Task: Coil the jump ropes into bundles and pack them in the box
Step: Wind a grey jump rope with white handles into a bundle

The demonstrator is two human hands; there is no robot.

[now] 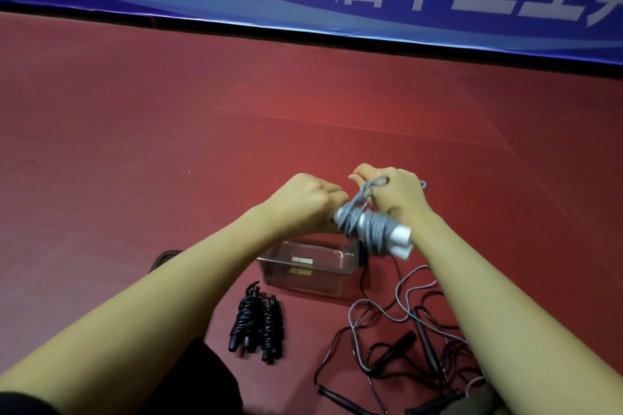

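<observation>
The grey jump rope wound tight around its white plastic handles (pixel 372 229) is up in the air above the clear plastic box (pixel 308 268), which sits on the red floor (pixel 168 145); your left hand (pixel 303 200) has its fingers curled around one end of the bundle, and your right hand (pixel 392 194) pinches the loose grey cord end looped over its knuckles. Two coiled black rope bundles (pixel 258 322) lie on the floor just beside the box. A tangle of loose black and grey ropes (pixel 401 330) lies right of them.
</observation>
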